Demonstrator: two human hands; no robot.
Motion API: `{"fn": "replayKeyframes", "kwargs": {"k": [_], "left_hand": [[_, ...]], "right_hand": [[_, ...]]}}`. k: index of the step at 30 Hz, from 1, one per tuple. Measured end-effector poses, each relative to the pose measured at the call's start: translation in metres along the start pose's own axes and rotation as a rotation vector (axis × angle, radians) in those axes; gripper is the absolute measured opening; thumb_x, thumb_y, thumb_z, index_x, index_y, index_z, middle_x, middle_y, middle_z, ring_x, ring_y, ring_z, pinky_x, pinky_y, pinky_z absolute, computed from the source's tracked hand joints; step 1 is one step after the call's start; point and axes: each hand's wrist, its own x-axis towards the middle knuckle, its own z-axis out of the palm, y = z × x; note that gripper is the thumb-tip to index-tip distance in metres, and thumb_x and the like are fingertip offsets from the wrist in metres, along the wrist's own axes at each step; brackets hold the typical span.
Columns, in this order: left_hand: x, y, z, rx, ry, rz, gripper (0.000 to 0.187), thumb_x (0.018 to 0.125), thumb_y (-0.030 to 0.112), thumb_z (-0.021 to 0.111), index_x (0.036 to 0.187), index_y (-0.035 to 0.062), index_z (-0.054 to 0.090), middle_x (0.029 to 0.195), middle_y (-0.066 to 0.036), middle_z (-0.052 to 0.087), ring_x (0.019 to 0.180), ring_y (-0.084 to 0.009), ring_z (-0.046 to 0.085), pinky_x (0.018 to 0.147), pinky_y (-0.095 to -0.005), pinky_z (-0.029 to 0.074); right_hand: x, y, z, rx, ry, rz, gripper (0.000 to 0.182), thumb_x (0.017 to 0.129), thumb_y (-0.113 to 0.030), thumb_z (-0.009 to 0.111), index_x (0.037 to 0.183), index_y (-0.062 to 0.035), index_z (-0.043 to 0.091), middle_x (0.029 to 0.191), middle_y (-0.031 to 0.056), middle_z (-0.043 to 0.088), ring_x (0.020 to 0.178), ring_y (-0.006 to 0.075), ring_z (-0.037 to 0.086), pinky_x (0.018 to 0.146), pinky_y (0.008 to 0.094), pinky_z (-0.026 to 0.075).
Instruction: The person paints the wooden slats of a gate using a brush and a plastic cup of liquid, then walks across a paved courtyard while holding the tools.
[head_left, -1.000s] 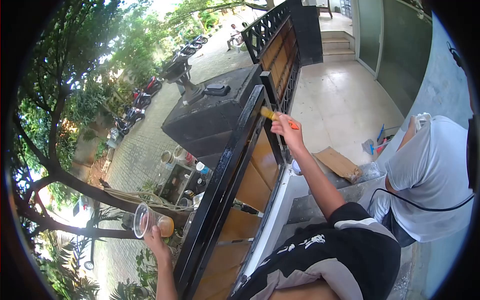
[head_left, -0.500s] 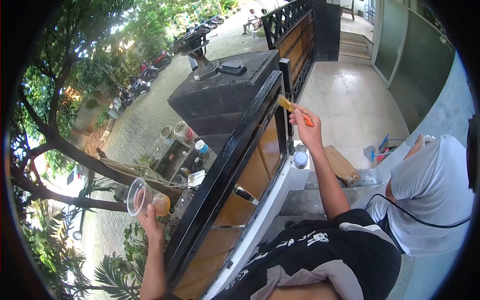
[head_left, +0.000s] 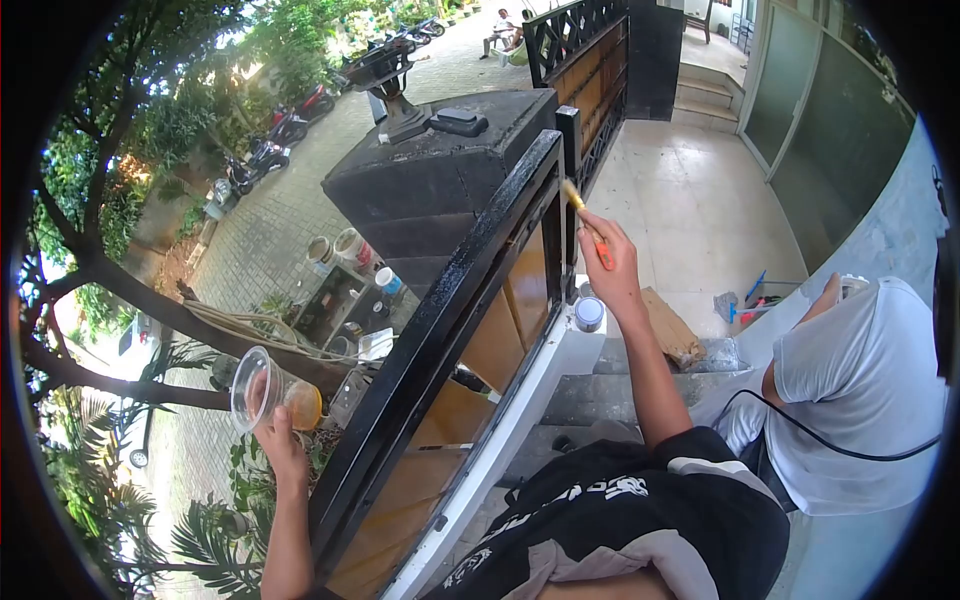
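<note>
The paintbrush (head_left: 590, 228), orange-handled with pale bristles, sat pinched in your right hand (head_left: 618, 268), its tip against the glossy black gate frame (head_left: 470, 300) near the upright post; most of the handle was hidden by your fingers. Your left hand (head_left: 275, 440) gripped a clear plastic cup (head_left: 262, 392) holding amber liquid, probably varnish, outside the gate. Beside you, a person in a white shirt (head_left: 860, 400) was cut off by the lens edge.
</note>
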Motion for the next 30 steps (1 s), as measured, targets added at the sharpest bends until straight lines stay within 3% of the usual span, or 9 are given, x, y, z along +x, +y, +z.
{"fn": "replayKeyframes", "kwargs": {"k": [3, 5, 9, 13, 16, 17, 21, 24, 30], "left_hand": [[0.003, 0.005, 0.004, -0.02, 0.008, -0.007, 0.075, 0.089, 0.052, 0.058, 0.137, -0.0037, 0.045, 0.138, -0.018, 0.044, 0.131, -0.0306, 0.042, 0.11, -0.0433, 0.032], [0.002, 0.005, 0.004, -0.035, 0.021, -0.037, 0.074, 0.089, 0.051, 0.058, 0.136, -0.0042, 0.044, 0.138, -0.017, 0.044, 0.13, -0.0304, 0.043, 0.111, -0.0432, 0.031], [0.002, 0.013, 0.01, -0.108, 0.027, -0.029, 0.074, 0.089, 0.05, 0.059, 0.136, -0.0046, 0.044, 0.138, -0.017, 0.045, 0.13, -0.0303, 0.043, 0.111, -0.043, 0.031], [0.002, 0.011, 0.006, -0.028, 0.018, 0.046, 0.074, 0.088, 0.051, 0.06, 0.135, -0.004, 0.045, 0.136, -0.017, 0.046, 0.13, -0.0294, 0.043, 0.111, -0.0424, 0.031], [0.002, 0.013, 0.004, 0.048, -0.003, 0.073, 0.077, 0.093, 0.052, 0.054, 0.14, -0.008, 0.04, 0.142, -0.021, 0.045, 0.133, -0.0314, 0.042, 0.112, -0.0415, 0.028], [0.001, 0.012, 0.003, 0.047, 0.001, 0.073, 0.077, 0.093, 0.052, 0.054, 0.14, -0.008, 0.04, 0.142, -0.021, 0.045, 0.133, -0.0314, 0.042, 0.112, -0.0415, 0.028], [0.003, 0.017, 0.007, 0.039, -0.017, 0.082, 0.077, 0.092, 0.053, 0.055, 0.139, -0.0074, 0.042, 0.14, -0.02, 0.046, 0.132, -0.0309, 0.043, 0.112, -0.0411, 0.029], [0.002, 0.022, 0.012, 0.021, 0.003, 0.079, 0.075, 0.089, 0.052, 0.057, 0.136, -0.0051, 0.045, 0.135, -0.017, 0.047, 0.128, -0.0291, 0.044, 0.11, -0.041, 0.031], [0.002, 0.022, 0.011, -0.003, 0.031, 0.078, 0.072, 0.086, 0.052, 0.06, 0.132, -0.0029, 0.048, 0.129, -0.015, 0.049, 0.123, -0.0262, 0.045, 0.108, -0.0404, 0.032]], "right_hand": [[0.0, -0.012, -0.007, -0.333, -0.014, -0.376, 0.025, 0.096, -0.012, 0.057, 0.115, 0.0013, 0.065, 0.09, 0.0093, 0.068, 0.079, 0.0149, 0.063, 0.072, 0.0267, 0.051], [-0.017, -0.03, -0.012, 0.268, -0.747, 0.04, 0.026, 0.093, -0.015, 0.06, 0.114, -0.0008, 0.067, 0.093, 0.0114, 0.069, 0.078, 0.0155, 0.065, 0.072, 0.0283, 0.052], [-0.023, -0.024, -0.017, 0.691, -1.02, 0.42, 0.025, 0.093, -0.015, 0.061, 0.112, -0.0013, 0.068, 0.094, 0.0114, 0.069, 0.08, 0.0146, 0.064, 0.073, 0.0278, 0.051], [-0.014, 0.003, 0.004, -0.008, -0.09, 0.034, 0.025, 0.095, -0.014, 0.057, 0.112, 0.0009, 0.068, 0.087, 0.0083, 0.069, 0.08, 0.0118, 0.064, 0.073, 0.0265, 0.051], [-0.013, -0.007, 0.002, -0.194, 0.123, -0.018, 0.029, 0.095, -0.013, 0.056, 0.117, 0.0045, 0.064, 0.086, 0.0101, 0.068, 0.08, 0.0155, 0.065, 0.076, 0.0294, 0.053], [-0.014, -0.004, 0.002, -0.194, 0.121, -0.022, 0.029, 0.095, -0.013, 0.056, 0.117, 0.0045, 0.064, 0.086, 0.0101, 0.068, 0.08, 0.0155, 0.065, 0.076, 0.0294, 0.053], [-0.038, -0.017, -0.009, 0.78, -0.816, 0.484, 0.031, 0.096, -0.016, 0.055, 0.117, 0.0051, 0.064, 0.087, 0.013, 0.068, 0.084, 0.0181, 0.066, 0.078, 0.0314, 0.054], [-0.052, -0.032, -0.006, 0.792, -0.943, 0.567, 0.029, 0.097, -0.015, 0.055, 0.115, 0.0048, 0.064, 0.093, 0.0116, 0.07, 0.084, 0.0175, 0.068, 0.077, 0.0275, 0.053], [-0.019, 0.046, 0.013, 0.002, 0.081, -0.065, 0.028, 0.096, -0.014, 0.056, 0.117, 0.0022, 0.065, 0.092, 0.0082, 0.069, 0.088, 0.0134, 0.065, 0.078, 0.0258, 0.05]]}}
